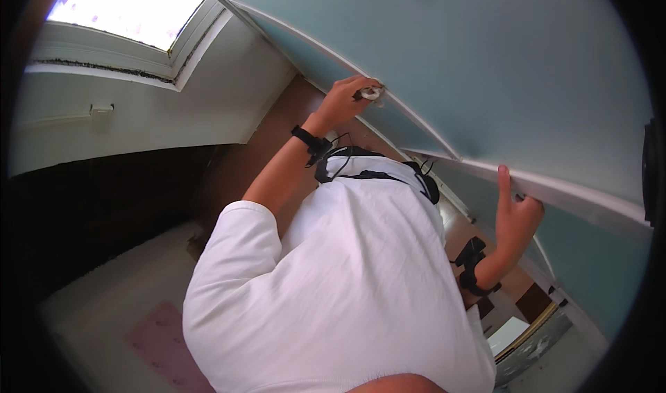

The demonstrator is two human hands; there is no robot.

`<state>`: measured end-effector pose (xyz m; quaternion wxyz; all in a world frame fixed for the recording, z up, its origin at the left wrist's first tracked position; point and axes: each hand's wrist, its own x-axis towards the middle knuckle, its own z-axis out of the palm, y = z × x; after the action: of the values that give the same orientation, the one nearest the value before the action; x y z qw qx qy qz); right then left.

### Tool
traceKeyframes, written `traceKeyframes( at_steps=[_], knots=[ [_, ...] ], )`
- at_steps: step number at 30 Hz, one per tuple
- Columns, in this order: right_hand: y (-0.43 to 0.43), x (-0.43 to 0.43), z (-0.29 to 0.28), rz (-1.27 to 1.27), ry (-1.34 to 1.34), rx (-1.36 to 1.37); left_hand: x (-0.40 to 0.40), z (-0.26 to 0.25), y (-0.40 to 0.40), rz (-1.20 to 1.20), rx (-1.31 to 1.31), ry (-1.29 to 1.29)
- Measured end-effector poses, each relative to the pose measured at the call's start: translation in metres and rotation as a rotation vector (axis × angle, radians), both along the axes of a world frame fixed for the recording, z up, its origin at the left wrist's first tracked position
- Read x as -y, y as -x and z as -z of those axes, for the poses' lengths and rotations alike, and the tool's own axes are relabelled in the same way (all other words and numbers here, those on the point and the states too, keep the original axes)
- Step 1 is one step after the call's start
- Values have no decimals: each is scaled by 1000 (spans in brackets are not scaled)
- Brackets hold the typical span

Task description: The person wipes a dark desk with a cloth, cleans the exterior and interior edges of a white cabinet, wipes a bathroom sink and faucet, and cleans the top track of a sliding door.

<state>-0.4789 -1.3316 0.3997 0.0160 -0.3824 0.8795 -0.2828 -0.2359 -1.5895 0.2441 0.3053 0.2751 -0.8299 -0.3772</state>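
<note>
My left hand (346,99) holds a crumpled, dirty whitish cloth (371,93) against the white frame rail (416,120) of a frosted, blue-green panel partition (494,70). Its fingers are closed around the cloth, which touches the rail. My right hand (515,211) is at the same framework farther right, with one finger extended up against the broad white crossbar (577,192) and the other fingers curled at the bar's lower edge. Both wrists carry black straps with small devices.
A bright window (130,8) with a grimy frame is at upper left, above a white wall (208,96) with a small box and conduit. A dark recess (119,200) lies below it. A gold-edged framed object (525,336) stands at lower right.
</note>
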Motion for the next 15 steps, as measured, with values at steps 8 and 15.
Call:
traceKeyframes(
  at_steps=[8, 15],
  knots=[
    [-2, -7, 2, 272, 14, 258, 106, -6, -66, -445, -155, -145],
    [-7, 1, 0, 416, -60, 269, 192, 1, -110, -595, -132, -131]
  ],
)
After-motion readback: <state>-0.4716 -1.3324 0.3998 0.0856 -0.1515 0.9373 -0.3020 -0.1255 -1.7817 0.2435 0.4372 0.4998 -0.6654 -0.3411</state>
